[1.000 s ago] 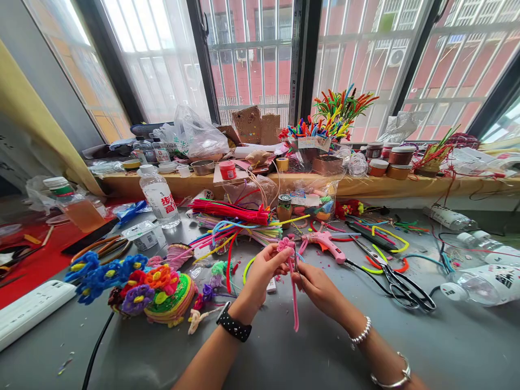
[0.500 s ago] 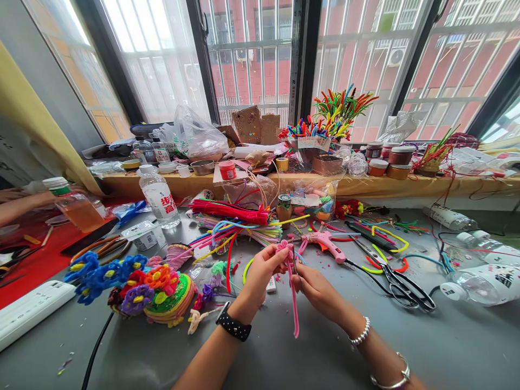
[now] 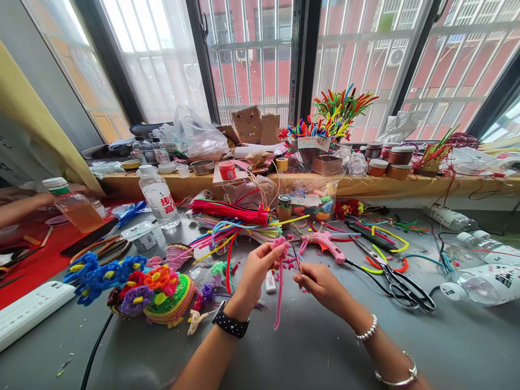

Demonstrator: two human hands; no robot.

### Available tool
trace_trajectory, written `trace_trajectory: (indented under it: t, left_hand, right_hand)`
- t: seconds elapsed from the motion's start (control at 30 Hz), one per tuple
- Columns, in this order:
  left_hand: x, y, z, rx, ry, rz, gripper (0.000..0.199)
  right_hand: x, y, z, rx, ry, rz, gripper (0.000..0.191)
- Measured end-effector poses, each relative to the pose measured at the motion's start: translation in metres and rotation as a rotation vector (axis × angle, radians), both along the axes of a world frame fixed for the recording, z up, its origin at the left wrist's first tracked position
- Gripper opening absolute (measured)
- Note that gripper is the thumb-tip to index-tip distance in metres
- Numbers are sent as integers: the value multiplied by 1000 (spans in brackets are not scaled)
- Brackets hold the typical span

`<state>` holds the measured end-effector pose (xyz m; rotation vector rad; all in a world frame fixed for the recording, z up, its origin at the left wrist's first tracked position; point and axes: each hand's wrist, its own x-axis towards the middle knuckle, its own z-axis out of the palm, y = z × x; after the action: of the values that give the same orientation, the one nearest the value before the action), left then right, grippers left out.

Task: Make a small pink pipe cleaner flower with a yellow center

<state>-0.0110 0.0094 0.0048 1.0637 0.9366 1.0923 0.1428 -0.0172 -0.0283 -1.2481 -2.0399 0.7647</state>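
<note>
Pinched in my left hand (image 3: 258,268) is a pink pipe-cleaner flower (image 3: 280,245), its long pink stem hanging down above the grey table. My right hand (image 3: 320,284), just to the right and lower, is closed on a thin dark metal tool (image 3: 298,259) that points up toward the flower; its exact kind is hard to make out. A small gap lies between the two hands. Behind them rests a pink glue gun (image 3: 325,241), and a small white block (image 3: 270,281) lies beside my left hand.
Pipe-cleaner bundles (image 3: 231,211) and a water bottle (image 3: 157,197) stand behind. Colourful flowers (image 3: 134,281) are at the left, large scissors (image 3: 400,281) and fallen bottles (image 3: 483,284) at the right. Another person's arm (image 3: 24,208) shows at the far left.
My right hand and its tool have moved right, away from the flower. My left hand has shifted slightly left, and the pink stem now hangs further left.
</note>
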Motion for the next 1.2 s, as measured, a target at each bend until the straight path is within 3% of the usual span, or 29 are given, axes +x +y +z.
trace_trajectory:
  t: [0.27,0.77,1.2]
  left_hand:
    - [0,-1,-1,53,68,-37,20]
    - [0,-1,0,26,52,-44,20]
    - [1,-1,0,-11,-16,-43,23]
  right_hand:
    - [3,-5,4,-7,-93,51,45]
    - [0,-3,4,-16,-93,-1,37]
    - [1,0,0,29,-42,-46,45]
